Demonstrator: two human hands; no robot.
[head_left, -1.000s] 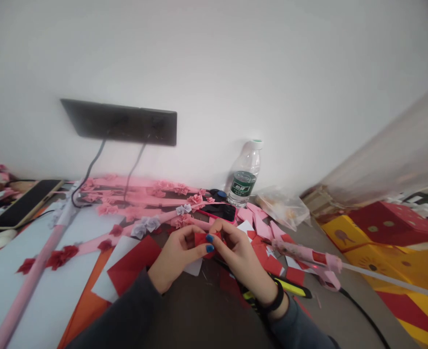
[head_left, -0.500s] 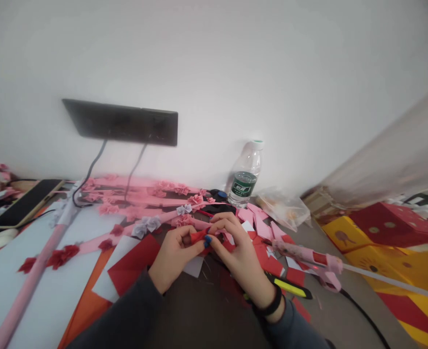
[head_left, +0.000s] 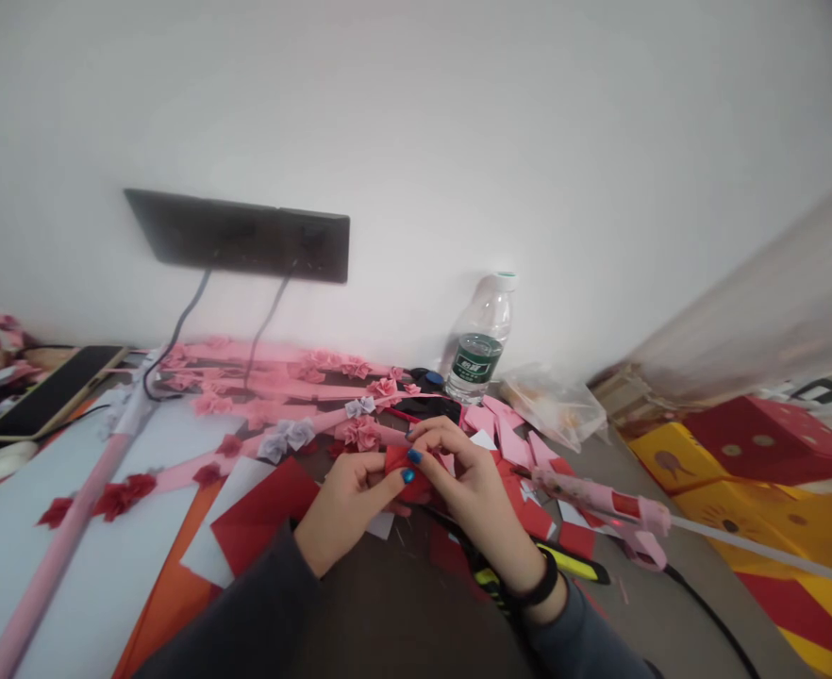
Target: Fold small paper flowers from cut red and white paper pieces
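Observation:
Between my two hands is a small piece of red paper (head_left: 396,459), its folds partly covered by my fingers. My left hand (head_left: 345,500) pinches it from the left, thumb on the near side. From the right, my right hand (head_left: 469,486) grips the same paper with thumb and fingers closed. Just beyond lie pink paper flowers (head_left: 359,432) on a pink-wrapped branch. A sheet of red paper (head_left: 264,514) rests left of my left hand. Pink paper pieces (head_left: 507,441) and red paper scraps (head_left: 535,519) are scattered to the right.
A pink glue gun (head_left: 592,495) with a white stick lies at right, near a yellow-black utility knife (head_left: 572,563). A water bottle (head_left: 479,344) stands by the wall. At left are a phone (head_left: 55,391) and a pink-wrapped pole (head_left: 69,547). Yellow and red boxes (head_left: 713,490) sit far right.
My fingers have shifted on the red paper, which now shows a broader face between them. Both thumbs have turned so that their blue nails face up more.

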